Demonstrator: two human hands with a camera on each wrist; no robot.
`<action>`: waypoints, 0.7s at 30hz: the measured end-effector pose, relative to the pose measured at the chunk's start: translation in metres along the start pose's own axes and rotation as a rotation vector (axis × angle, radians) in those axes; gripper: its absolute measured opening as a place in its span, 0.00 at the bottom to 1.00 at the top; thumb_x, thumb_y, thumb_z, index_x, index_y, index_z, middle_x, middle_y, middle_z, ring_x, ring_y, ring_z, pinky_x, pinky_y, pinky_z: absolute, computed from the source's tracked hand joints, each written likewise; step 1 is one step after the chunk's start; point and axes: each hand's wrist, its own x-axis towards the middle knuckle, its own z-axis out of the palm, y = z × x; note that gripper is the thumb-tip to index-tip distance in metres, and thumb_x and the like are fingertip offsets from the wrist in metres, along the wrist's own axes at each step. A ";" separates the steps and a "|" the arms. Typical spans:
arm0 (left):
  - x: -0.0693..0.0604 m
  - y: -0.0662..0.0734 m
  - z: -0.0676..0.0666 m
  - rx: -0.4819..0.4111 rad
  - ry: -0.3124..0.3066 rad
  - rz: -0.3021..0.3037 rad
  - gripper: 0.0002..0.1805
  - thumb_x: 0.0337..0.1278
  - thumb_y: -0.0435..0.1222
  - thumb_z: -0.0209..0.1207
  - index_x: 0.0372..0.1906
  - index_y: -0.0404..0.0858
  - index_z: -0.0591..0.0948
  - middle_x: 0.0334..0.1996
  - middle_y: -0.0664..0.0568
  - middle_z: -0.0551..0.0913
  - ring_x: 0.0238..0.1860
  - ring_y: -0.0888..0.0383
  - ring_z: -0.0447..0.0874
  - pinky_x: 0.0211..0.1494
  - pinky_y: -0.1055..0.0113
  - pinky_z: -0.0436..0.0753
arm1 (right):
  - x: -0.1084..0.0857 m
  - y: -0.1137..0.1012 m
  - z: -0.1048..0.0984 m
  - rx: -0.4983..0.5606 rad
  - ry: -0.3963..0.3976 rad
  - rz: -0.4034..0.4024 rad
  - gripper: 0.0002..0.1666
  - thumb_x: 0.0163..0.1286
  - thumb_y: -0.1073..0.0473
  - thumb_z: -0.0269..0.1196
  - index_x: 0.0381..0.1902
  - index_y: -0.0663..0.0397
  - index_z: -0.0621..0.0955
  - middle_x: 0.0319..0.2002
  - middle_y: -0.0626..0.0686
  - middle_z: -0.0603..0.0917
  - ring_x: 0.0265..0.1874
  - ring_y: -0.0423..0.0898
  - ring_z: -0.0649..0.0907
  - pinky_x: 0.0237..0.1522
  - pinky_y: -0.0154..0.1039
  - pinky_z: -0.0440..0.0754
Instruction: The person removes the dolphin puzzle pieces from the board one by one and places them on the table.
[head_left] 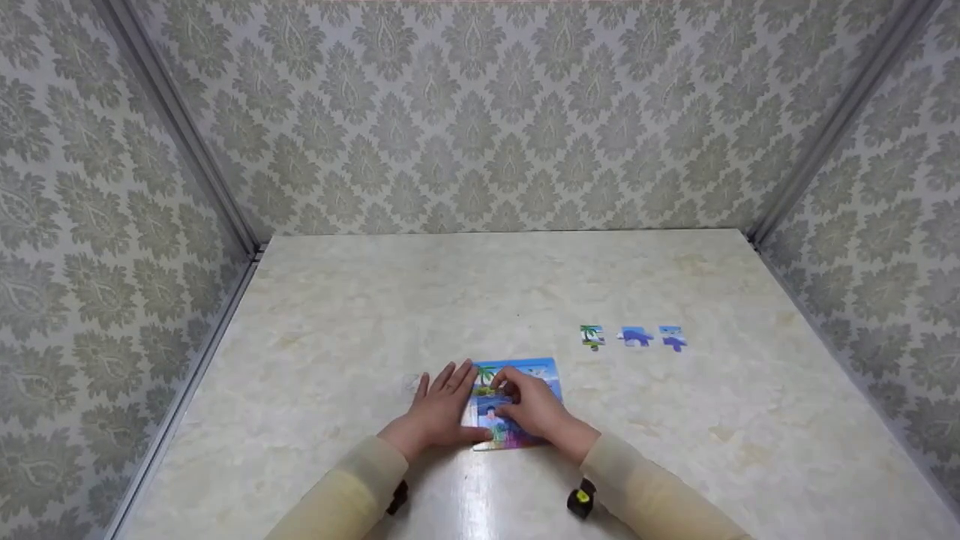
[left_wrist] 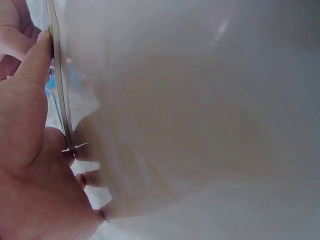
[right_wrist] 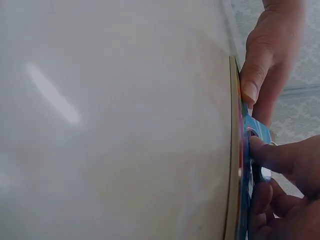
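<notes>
A colourful picture puzzle board [head_left: 517, 361] lies near the front of the table. My left hand [head_left: 439, 412] rests along its left side with spread fingers, its thumb on the lower left corner. Over the board's right half, my right hand [head_left: 541, 411] has bent fingers. The right wrist view shows the right hand [right_wrist: 295, 185] pinching a small blue puzzle piece [right_wrist: 260, 128], tilted up from the board's face, with the left thumb [right_wrist: 252, 82] pressing the board's edge nearby. In the left wrist view the left hand [left_wrist: 30, 125] is beside the board's edge [left_wrist: 60, 80]; the piece's details are unclear.
Three loose puzzle pieces lie in a row right of the board: one with a palm tree [head_left: 592, 336], one blue and purple [head_left: 636, 337], and another [head_left: 673, 337]. Patterned walls [head_left: 472, 112] enclose the pale table [head_left: 420, 292] at the back and sides.
</notes>
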 end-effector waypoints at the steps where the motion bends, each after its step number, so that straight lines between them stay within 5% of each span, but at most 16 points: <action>1: 0.000 0.000 0.000 0.001 0.001 -0.001 0.60 0.58 0.67 0.63 0.84 0.39 0.50 0.85 0.47 0.46 0.85 0.41 0.42 0.81 0.31 0.42 | -0.001 0.001 -0.001 0.009 0.004 -0.012 0.16 0.65 0.66 0.72 0.45 0.46 0.79 0.37 0.50 0.84 0.35 0.42 0.79 0.42 0.40 0.79; 6: 0.002 -0.001 0.001 -0.002 0.001 -0.009 0.61 0.57 0.68 0.62 0.84 0.39 0.50 0.85 0.47 0.46 0.85 0.41 0.42 0.81 0.31 0.42 | -0.004 0.005 -0.004 0.060 0.024 -0.049 0.14 0.67 0.65 0.70 0.43 0.46 0.78 0.38 0.51 0.86 0.37 0.42 0.82 0.44 0.42 0.81; 13: 0.002 -0.002 0.001 -0.008 -0.008 -0.011 0.61 0.58 0.68 0.62 0.84 0.40 0.50 0.85 0.48 0.45 0.85 0.41 0.41 0.81 0.32 0.41 | -0.004 0.011 -0.013 0.196 0.014 0.002 0.11 0.71 0.63 0.68 0.46 0.44 0.79 0.40 0.50 0.85 0.38 0.42 0.81 0.47 0.41 0.79; 21: 0.002 -0.002 0.002 -0.015 0.003 -0.013 0.62 0.56 0.68 0.64 0.84 0.39 0.50 0.85 0.47 0.46 0.85 0.40 0.42 0.81 0.32 0.42 | -0.009 0.014 -0.043 0.361 0.025 0.042 0.12 0.73 0.66 0.65 0.51 0.51 0.79 0.48 0.58 0.83 0.36 0.48 0.88 0.38 0.37 0.83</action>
